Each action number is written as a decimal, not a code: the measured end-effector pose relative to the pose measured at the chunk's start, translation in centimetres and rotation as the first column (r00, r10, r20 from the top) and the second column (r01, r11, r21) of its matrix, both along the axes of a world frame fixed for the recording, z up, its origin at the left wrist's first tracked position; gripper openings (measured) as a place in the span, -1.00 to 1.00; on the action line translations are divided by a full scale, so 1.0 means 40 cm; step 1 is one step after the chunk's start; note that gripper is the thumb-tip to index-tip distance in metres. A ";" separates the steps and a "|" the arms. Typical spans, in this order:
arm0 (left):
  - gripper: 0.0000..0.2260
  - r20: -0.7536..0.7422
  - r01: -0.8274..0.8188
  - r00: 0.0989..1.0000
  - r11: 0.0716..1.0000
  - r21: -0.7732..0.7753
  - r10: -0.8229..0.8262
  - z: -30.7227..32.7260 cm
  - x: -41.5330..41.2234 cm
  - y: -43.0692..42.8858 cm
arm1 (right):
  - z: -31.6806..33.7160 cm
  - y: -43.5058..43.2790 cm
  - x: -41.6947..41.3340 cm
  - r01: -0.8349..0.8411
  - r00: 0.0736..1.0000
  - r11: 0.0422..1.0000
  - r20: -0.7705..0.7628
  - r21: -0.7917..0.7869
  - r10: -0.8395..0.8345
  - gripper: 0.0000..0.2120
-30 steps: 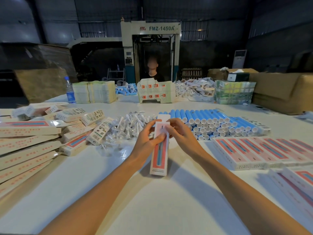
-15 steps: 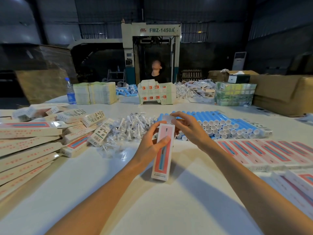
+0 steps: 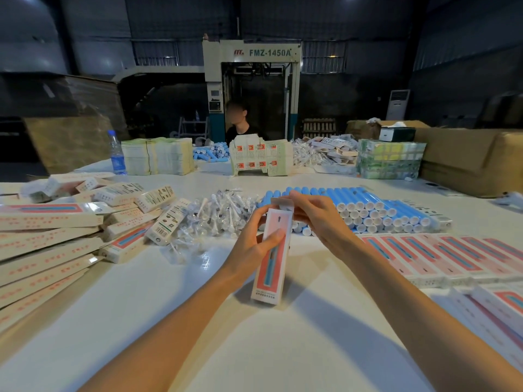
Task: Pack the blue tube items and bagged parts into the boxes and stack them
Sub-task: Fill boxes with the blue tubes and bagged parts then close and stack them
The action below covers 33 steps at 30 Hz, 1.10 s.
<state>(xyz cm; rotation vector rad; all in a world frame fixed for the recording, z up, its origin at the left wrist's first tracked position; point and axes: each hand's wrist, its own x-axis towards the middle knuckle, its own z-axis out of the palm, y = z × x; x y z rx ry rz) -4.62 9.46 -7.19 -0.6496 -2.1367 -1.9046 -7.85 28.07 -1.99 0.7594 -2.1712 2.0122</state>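
Since a second ago, when both hands met at its far end, the box (image 3: 273, 267) leans slightly more rightward, and my right hand (image 3: 319, 219) has shifted onto the raised tuck flap (image 3: 283, 203), fingers curled on it. My left hand (image 3: 252, 250) grips the box's left edge, thumb across its glossy red-and-white card front, above the smooth white table (image 3: 254, 349). Just beyond my hands lie the round blue tubes (image 3: 368, 202) with white caps, and left of them the crinkly, clear bagged parts (image 3: 218, 216).
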 end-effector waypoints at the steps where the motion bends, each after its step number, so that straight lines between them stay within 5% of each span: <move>1: -0.54 0.000 0.003 1.000 1.000 0.000 -0.003 0.000 0.002 0.000 | 0.007 0.000 0.002 -0.009 0.999 1.000 0.038 -0.028 0.010 -0.67; 7: -0.49 0.001 0.028 1.000 0.998 0.051 -0.028 0.002 0.013 0.000 | 0.015 0.001 0.004 0.038 0.981 0.993 0.194 -0.112 -0.016 -0.91; 18: -0.43 0.028 0.011 1.000 0.996 0.089 -0.013 -0.004 0.021 0.009 | 0.030 0.014 0.012 0.028 0.986 1.000 0.164 -0.002 -0.027 -0.89; 27: -0.63 -0.074 -0.014 0.997 0.995 -0.099 0.007 -0.008 0.030 0.021 | 0.036 0.031 0.014 0.123 0.990 0.984 0.058 0.133 -0.131 -0.85; 33: -0.62 -0.137 -0.115 0.986 0.980 -0.163 0.093 0.006 0.046 0.018 | 0.034 0.034 0.017 0.104 0.990 0.991 0.087 0.085 -0.111 -0.92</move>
